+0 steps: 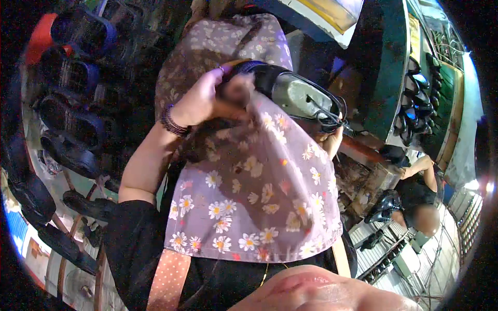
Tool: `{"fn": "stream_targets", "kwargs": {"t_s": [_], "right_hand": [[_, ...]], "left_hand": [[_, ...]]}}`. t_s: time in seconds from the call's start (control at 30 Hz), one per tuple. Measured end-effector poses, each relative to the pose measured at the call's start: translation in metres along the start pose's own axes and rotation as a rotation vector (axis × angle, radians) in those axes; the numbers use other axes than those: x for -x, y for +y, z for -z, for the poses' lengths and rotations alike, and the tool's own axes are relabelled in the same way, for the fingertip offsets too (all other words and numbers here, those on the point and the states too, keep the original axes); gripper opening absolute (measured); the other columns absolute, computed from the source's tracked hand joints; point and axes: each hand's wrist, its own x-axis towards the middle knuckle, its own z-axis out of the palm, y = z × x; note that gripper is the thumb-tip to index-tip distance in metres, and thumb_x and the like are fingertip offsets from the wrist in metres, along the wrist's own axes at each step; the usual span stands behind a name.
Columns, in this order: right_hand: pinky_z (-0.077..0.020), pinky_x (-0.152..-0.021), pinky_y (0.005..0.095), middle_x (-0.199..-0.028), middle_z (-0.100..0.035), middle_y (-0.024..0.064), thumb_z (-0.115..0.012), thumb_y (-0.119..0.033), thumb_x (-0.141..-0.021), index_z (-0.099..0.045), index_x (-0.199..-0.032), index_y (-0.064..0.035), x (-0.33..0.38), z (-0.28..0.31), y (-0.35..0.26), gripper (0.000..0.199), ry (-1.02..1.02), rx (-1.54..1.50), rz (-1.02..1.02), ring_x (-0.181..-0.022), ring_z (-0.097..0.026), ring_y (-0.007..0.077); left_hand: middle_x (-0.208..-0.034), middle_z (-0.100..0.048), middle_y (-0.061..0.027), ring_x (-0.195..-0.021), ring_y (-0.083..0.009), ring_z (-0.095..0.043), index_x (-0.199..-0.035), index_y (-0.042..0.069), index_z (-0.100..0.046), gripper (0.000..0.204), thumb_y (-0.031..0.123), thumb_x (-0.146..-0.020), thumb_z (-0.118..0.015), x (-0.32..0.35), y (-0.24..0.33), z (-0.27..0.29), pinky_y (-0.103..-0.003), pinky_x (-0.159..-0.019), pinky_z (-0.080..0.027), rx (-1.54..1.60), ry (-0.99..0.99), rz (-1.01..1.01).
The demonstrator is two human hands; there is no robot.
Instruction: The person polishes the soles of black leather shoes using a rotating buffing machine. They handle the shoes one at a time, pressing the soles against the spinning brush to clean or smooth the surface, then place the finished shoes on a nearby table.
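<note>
A black shoe (267,80) with a pale greyish inside and dark laces is held across my lap, its toe to the left and its heel to the right. My left hand (202,96) is closed at the toe end, though a blurred patch hides most of its fingertips. Beside those fingers a raised fold of my flowered apron (249,202) comes up against the shoe. At the heel, my right hand (332,141) grips from below, largely covered by the shoe and the laces.
Racks of dark footwear (72,150) stand along the left. More black shoes (415,103) line a shelf at the right. A pale-edged table or machine (332,23) juts in at the top. Another person (417,192) works at the far right.
</note>
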Motion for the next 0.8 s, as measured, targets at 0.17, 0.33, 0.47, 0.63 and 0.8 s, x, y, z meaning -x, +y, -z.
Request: {"fn": "stream_targets", "kwargs": {"t_s": [0.17,0.33,0.47,0.63,0.8], "right_hand": [[-0.0475,-0.096,0.0468,-0.115,-0.065,0.0122,-0.047,-0.029,-0.096,-0.058,-0.117,-0.0032,-0.028,0.008,0.019,0.035,0.07,-0.004,-0.098,-0.105,-0.061,0.0285],[-0.0415,-0.103,0.05,-0.127,-0.058,0.0123,-0.048,-0.033,-0.094,-0.054,-0.126,-0.0073,-0.024,-0.012,0.026,0.041,0.113,0.078,-0.062,-0.118,-0.054,0.03],[-0.0499,-0.092,0.0443,-0.118,-0.063,0.0079,-0.051,-0.035,-0.095,-0.058,-0.12,-0.0082,-0.012,-0.003,0.039,0.038,0.023,0.118,0.067,-0.103,-0.062,0.0262],[-0.0461,-0.092,0.0389,-0.122,-0.057,0.0067,-0.057,-0.034,-0.092,-0.049,-0.128,-0.0046,-0.002,0.031,0.058,0.046,-0.09,0.657,0.296,-0.11,-0.055,0.0217],[-0.0411,-0.095,0.0334,-0.115,-0.055,0.0068,-0.077,-0.012,-0.071,-0.044,-0.127,-0.0045,0.029,0.016,0.033,0.065,-0.296,0.82,0.338,-0.106,-0.053,0.0186]], "left_hand": [[-0.121,-0.053,-0.0163,-0.094,-0.016,-0.059,-0.142,0.003,-0.028,0.083,0.016,-0.077,-0.078,0.004,0.004,0.035,-0.024,-0.064,-0.053,0.589,-0.388,0.381],[-0.108,-0.064,-0.0134,-0.085,-0.0148,-0.064,-0.134,-0.002,-0.039,0.074,0.012,-0.074,-0.08,-0.006,0.015,0.008,-0.026,-0.065,-0.055,0.089,-0.048,0.116],[-0.104,-0.067,-0.0088,-0.09,-0.0129,-0.064,-0.131,-0.005,-0.044,0.074,0.001,-0.067,-0.082,0.001,0.008,-0.01,-0.028,-0.074,-0.054,-0.109,0.285,-0.042],[-0.116,-0.062,-0.0137,-0.095,-0.0122,-0.062,-0.135,-0.005,-0.04,0.081,0.006,-0.068,-0.084,0.023,0.016,-0.005,-0.028,-0.084,-0.051,-0.129,0.234,-0.027],[-0.139,-0.043,-0.0113,-0.126,-0.0206,-0.042,-0.148,0.001,-0.016,0.13,0.023,-0.046,-0.094,0.058,0.023,0.039,-0.034,-0.105,-0.035,-0.272,-0.072,0.205]]}}
